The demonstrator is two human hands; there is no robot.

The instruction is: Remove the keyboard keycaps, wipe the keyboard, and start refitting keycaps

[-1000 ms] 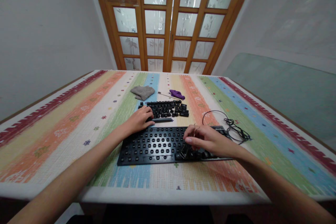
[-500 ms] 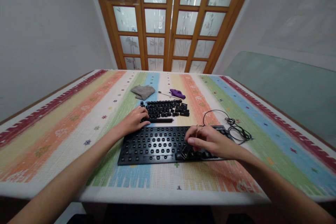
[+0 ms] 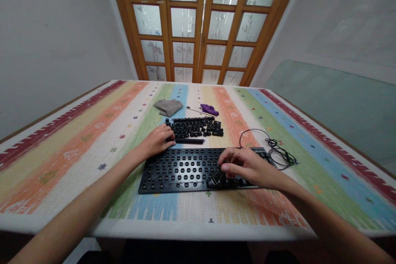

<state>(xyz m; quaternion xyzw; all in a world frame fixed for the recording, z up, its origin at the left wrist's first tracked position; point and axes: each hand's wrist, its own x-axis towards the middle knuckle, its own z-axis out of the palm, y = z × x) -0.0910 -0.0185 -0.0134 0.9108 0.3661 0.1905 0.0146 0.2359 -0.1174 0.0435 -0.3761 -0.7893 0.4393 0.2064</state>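
Note:
A black keyboard (image 3: 173, 173) lies on the table, with bare key stems over its left and middle parts. My right hand (image 3: 244, 166) is over its right part, fingers pinched on a small black keycap puller (image 3: 215, 179) whose thin light ends point down at the keys. Some keycaps still sit under and beside that hand. Just behind the keyboard's left half, my left hand (image 3: 157, 140) rests with thumb and fingers a little apart, at the left end of the loose keycaps (image 3: 192, 127). By its thumb is the long spacebar (image 3: 190, 141). Its fingertips are partly hidden.
Behind the keycaps lie a grey cloth (image 3: 168, 107), a thin stick-like brush (image 3: 198, 111) and a purple cloth (image 3: 209, 109). A coiled black cable (image 3: 283, 154) lies right of the keyboard. The striped tablecloth (image 3: 123, 198) covers the table; wooden glass doors (image 3: 201, 45) stand beyond.
The black puller in my right hand has tilted slightly and its lower end has shifted a little left. My left hand is almost unmoved.

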